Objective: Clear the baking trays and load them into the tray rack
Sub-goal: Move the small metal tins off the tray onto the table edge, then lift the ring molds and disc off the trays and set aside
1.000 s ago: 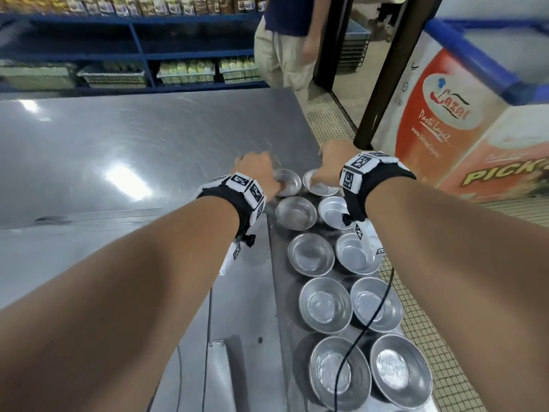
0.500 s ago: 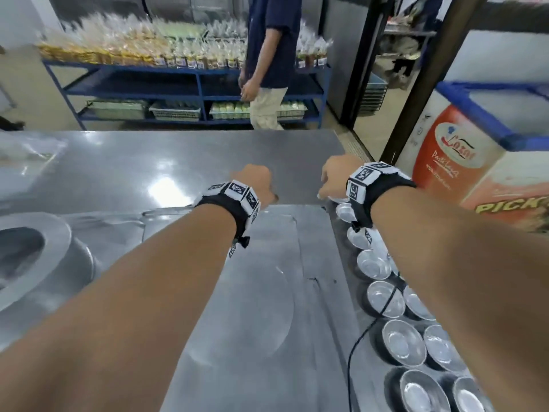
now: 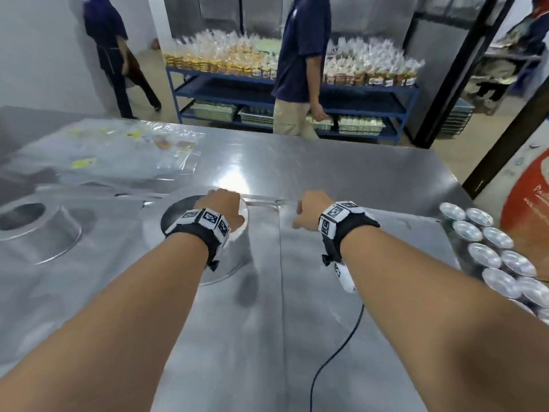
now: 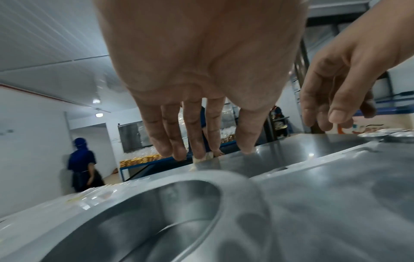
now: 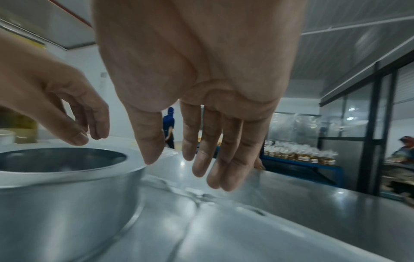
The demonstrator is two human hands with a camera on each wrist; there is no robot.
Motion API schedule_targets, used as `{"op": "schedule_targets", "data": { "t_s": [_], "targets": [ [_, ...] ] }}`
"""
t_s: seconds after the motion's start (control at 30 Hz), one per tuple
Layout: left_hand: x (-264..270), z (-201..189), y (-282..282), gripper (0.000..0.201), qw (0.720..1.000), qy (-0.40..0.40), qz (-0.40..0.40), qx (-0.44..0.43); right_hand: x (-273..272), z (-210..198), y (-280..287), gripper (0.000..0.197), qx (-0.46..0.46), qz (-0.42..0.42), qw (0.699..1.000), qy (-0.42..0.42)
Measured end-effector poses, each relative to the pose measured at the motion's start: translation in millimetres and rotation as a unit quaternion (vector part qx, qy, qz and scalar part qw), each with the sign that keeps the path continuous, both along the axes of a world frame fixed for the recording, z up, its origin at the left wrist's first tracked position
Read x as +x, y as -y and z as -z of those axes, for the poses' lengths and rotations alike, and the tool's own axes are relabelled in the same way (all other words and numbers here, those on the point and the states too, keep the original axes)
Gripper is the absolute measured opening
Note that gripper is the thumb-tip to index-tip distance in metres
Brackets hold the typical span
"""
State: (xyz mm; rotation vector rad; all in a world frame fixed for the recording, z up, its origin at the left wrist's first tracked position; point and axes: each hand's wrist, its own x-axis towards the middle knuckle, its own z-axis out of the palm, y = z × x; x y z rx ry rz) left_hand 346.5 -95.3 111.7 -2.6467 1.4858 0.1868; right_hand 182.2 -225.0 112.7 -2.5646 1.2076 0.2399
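The flat grey metal baking tray point(image 3: 341, 292) lies on the steel table point(image 3: 341, 171), a round aluminium cake pan point(image 3: 234, 257) resting on its left part. The left hand point(image 3: 221, 208) hovers over the pan, the right hand point(image 3: 312, 211) over the tray, both empty with fingers loosely extended.

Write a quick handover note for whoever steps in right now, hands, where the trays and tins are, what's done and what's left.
Left hand: open, empty, fingers hanging over the round deep pan.
Right hand: open, empty, above the flat baking tray just right of that pan.
A second round pan stands at the far left of the steel table.
The small tins sit in two rows on a tray at the table's right edge, nobody touching them.
Done: nothing visibly loaded; no tray rack is in view.
Left: clear pans and tins off the trays, then carry the trays to the rack.
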Motion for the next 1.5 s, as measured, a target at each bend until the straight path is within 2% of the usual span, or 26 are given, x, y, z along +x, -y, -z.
{"op": "schedule_targets", "data": {
  "t_s": [0.07,0.2,0.3,0.4,0.53,0.6,0.63,0.67,0.77,0.87,0.97,1.03,1.2,1.3,1.5],
  "targets": [
    [32.2,10.6,-22.7,0.038,0.999,-0.007,-0.033,-0.004,36.3,10.2,-17.2,0.027,0.004,-0.018,1.000,0.007],
    [84.2,33.7,-55.8,0.046,0.996,0.006,-0.084,-0.015,89.2,30.2,-43.1,0.038,0.015,-0.028,0.999,0.033],
    [109.0,48.7,-72.0,0.054,0.991,0.022,-0.130,-0.028,115.7,44.6,-54.4,0.027,0.029,-0.005,0.998,0.054],
    [128.5,61.2,-78.9,0.057,0.983,0.004,-0.181,-0.031,131.0,57.5,-62.0,0.036,0.040,0.030,0.997,0.065],
    [144.1,68.6,-80.7,0.041,0.977,-0.081,-0.190,-0.050,139.5,69.5,-67.1,0.032,0.067,0.107,0.987,0.101],
    [144.8,65.6,-83.2,0.020,0.973,-0.103,-0.193,-0.074,141.0,71.0,-69.2,0.030,0.093,0.135,0.981,0.108],
    [143.6,62.7,-84.9,0.017,0.970,-0.114,-0.197,-0.089,140.1,70.7,-70.3,0.029,0.096,0.142,0.979,0.112],
    [142.0,60.6,-86.7,0.024,0.967,-0.119,-0.201,-0.103,138.7,69.7,-71.6,0.028,0.096,0.147,0.978,0.115],
    [134.2,47.3,-96.5,0.037,0.958,-0.135,-0.213,-0.136,128.9,61.0,-76.9,0.029,0.092,0.154,0.974,0.139],
    [128.8,31.4,-103.5,0.036,0.958,-0.126,-0.220,-0.132,118.1,49.6,-83.7,0.025,0.084,0.163,0.969,0.163],
    [119.8,15.2,-107.3,0.035,0.957,-0.126,-0.226,-0.129,105.2,36.3,-90.2,0.059,0.068,0.178,0.962,0.198],
    [108.4,4.8,-109.4,0.037,0.956,-0.125,-0.229,-0.135,90.9,27.6,-94.2,0.067,0.051,0.178,0.960,0.210],
    [61.9,-16.7,-119.2,0.060,0.942,-0.141,-0.251,-0.172,33.6,10.8,-106.9,0.058,0.019,0.169,0.948,0.268],
    [30.7,-20.6,-126.8,0.073,0.926,-0.152,-0.276,-0.206,-3.9,7.3,-118.1,0.060,0.003,0.160,0.935,0.317],
    [-55.1,-13.8,-160.0,0.065,0.881,-0.203,-0.278,-0.325,-86.1,12.0,-142.9,0.065,0.015,0.137,0.898,0.417]
  ]
}}
